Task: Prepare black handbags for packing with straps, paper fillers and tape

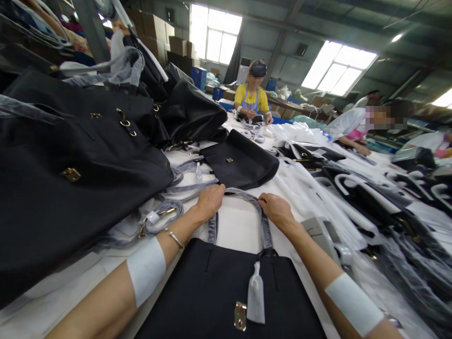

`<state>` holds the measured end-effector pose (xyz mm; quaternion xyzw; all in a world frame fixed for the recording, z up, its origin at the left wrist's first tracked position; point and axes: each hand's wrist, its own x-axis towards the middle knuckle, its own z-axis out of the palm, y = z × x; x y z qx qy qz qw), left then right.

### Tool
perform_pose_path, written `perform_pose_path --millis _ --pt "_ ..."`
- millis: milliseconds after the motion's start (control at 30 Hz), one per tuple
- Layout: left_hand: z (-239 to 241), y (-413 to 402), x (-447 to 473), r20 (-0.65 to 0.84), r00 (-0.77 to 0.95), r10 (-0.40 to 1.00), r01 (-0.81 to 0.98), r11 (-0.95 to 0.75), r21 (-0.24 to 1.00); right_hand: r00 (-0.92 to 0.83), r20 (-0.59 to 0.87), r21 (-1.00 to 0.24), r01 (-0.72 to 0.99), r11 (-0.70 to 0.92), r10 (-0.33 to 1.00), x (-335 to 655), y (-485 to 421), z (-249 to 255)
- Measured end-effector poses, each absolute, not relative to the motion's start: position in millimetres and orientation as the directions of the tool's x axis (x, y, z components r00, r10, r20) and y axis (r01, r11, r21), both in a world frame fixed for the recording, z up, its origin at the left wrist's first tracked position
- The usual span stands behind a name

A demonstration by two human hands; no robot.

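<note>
A black handbag lies flat on the white table right in front of me, with a gold clasp and a small white wrapped tag. Its plastic-wrapped handle loops away from me. My left hand is closed on the left side of the loop top. My right hand is closed on its right side. A bangle sits on my left wrist, and both forearms carry white bands.
A heap of black handbags fills the left. Another black bag lies just beyond my hands. Loose wrapped straps lie left of my arm. Bags with white-wrapped handles cover the right. Other people work at the far end.
</note>
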<state>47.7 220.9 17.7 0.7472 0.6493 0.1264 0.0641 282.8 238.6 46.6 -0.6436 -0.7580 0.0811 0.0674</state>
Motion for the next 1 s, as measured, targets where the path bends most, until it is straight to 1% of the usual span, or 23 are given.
perform_pose_path --millis 100,200,267,333,433,533,600,733,800,900,1000 --pt "20 218 53 0.134 0.092 0.987 0.967 -0.121 0.225 -0.186 -0.002 -0.207 0.961 0.182 0.983 274 236 49" --pt "23 215 55 0.153 0.088 0.984 0.974 -0.117 0.194 -0.222 0.003 -0.267 0.940 0.214 0.975 266 239 50" --pt "24 214 55 0.156 0.100 0.983 0.977 -0.127 0.171 -0.202 0.022 -0.320 0.926 0.199 0.979 260 242 49" --pt "24 213 55 0.164 0.109 0.980 0.980 -0.134 0.149 -0.213 0.044 -0.331 0.919 0.216 0.976 256 246 44" --pt "22 213 51 0.191 0.106 0.976 0.984 -0.130 0.122 -0.274 0.056 -0.270 0.922 0.279 0.960 253 249 33" --pt "19 214 46 0.208 0.110 0.972 0.985 -0.135 0.110 -0.259 0.052 -0.232 0.936 0.264 0.965 255 246 25" --pt "18 214 46 0.227 0.130 0.965 0.982 -0.156 0.104 -0.257 0.077 -0.181 0.947 0.267 0.963 257 241 23" --pt "21 217 49 0.285 0.259 0.923 0.954 -0.290 0.074 -0.324 0.153 -0.008 0.944 0.329 0.934 255 234 21" --pt "24 219 50 0.295 0.326 0.898 0.932 -0.357 0.058 -0.367 0.166 0.054 0.930 0.363 0.915 256 233 22" --pt "24 221 51 0.277 0.371 0.886 0.916 -0.399 0.049 -0.394 0.120 0.101 0.918 0.384 0.911 264 234 23" --pt "19 218 57 0.230 0.428 0.874 0.891 -0.450 0.053 -0.408 0.010 0.119 0.907 0.404 0.913 278 235 23"
